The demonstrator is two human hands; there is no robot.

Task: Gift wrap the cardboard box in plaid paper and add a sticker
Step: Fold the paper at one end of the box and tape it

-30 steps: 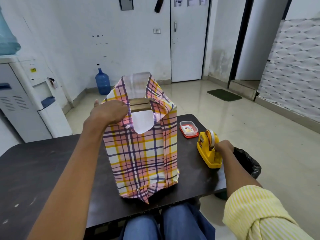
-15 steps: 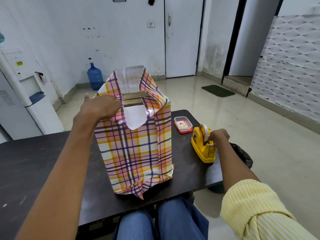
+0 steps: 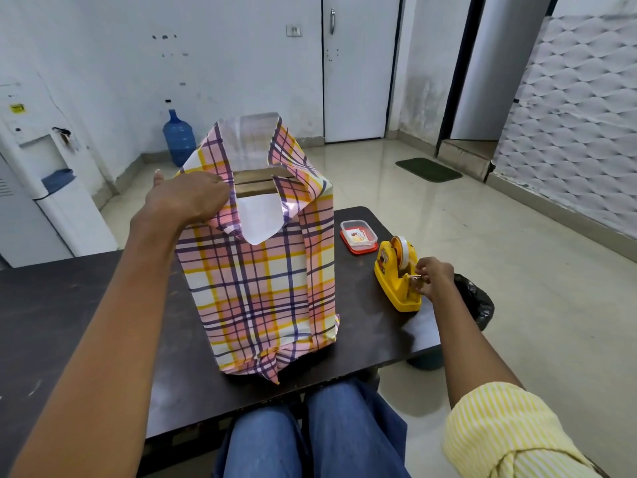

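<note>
Fingers on paper and tape, box half wrapped.
The right hand [image 3: 432, 276]'s fingers [image 3: 421, 270] pinch the tape [image 3: 406, 251] end at the yellow dispenser [image 3: 396, 289], right of the cardboard box [image 3: 256, 182]; the left hand [image 3: 188, 198]'s fingers curl over a plaid paper [image 3: 255, 288] flap at the box's top left edge, holding it down. The box stands upright on the counter [image 3: 69, 305], its brown top partly bare.
</note>
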